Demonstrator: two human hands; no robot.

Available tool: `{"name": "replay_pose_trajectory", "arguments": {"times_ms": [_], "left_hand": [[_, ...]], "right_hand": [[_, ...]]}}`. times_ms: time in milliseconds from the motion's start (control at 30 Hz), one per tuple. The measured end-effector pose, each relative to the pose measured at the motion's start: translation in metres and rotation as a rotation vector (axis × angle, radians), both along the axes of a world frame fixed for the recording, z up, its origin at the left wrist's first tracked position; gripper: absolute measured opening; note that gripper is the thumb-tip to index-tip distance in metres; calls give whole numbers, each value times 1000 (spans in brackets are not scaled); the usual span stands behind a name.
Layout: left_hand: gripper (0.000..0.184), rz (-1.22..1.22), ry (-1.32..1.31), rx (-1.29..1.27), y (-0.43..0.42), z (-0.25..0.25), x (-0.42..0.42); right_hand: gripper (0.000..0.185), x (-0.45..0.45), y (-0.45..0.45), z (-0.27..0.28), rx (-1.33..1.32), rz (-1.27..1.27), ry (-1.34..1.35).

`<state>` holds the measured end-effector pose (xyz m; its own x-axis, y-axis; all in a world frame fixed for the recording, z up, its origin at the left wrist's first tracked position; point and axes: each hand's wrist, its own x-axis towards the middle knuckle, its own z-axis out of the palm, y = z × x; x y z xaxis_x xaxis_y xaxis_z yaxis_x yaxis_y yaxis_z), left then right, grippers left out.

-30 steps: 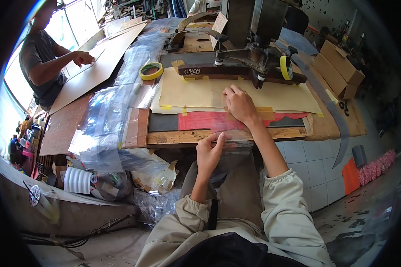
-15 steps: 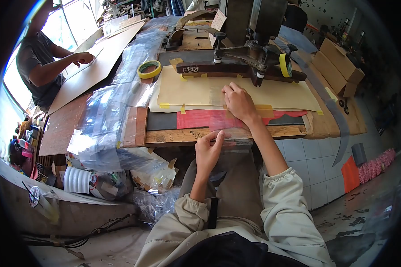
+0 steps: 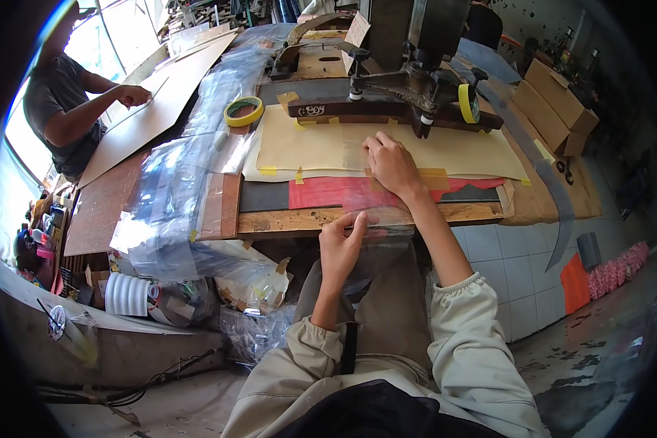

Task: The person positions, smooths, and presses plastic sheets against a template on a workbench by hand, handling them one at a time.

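Note:
A thin clear plastic sheet (image 3: pixel 390 217) lies over the front edge of the work table, between my two hands. My left hand (image 3: pixel 342 244) is at the table's wooden front edge, thumb and fingers pinched on the near side of that sheet. My right hand (image 3: pixel 392 165) rests farther in, on the cream paper (image 3: pixel 299 146), its fingers curled at the far end of the clear strip. Red material (image 3: pixel 314 193) shows below the paper, with brown tape beside my right wrist. Above the paper sits a dark bar (image 3: pixel 321 111) on a metal press head (image 3: pixel 420 91).
A yellow tape roll (image 3: pixel 243 112) lies left of the paper; another (image 3: pixel 469 104) hangs on the press. Clear plastic film (image 3: pixel 168 190) covers the table's left part. A person (image 3: pixel 69 109) works at a large board (image 3: pixel 153 109). An open cardboard box (image 3: pixel 551 109) stands right.
The view has shifted slightly, and my right hand sits marginally farther up the paper. My left hand keeps its pinch at the table edge.

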<state>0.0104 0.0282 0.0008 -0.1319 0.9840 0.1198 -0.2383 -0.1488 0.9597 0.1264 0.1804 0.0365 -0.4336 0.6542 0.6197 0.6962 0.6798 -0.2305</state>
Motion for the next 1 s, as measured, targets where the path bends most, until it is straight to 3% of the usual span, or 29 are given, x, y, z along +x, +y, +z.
{"name": "replay_pose_trajectory", "arguments": {"times_ms": [633, 733, 833, 900, 1000], "left_hand": [[30, -16, -10, -25, -1, 5, -1], [31, -85, 11, -61, -1, 8, -8], [33, -152, -19, -79, -7, 23, -11], [33, -168, -28, -29, -10, 31, -11], [33, -147, -63, -102, -15, 45, -7]], "right_hand": [[15, 5, 3, -3, -39, 73, 77], [18, 16, -19, 17, -320, 126, 262], [16, 34, -70, 18, 20, 16, 469], [12, 46, -109, 2, -2, -134, 688], [17, 50, -160, -15, -261, -276, 821]]}}
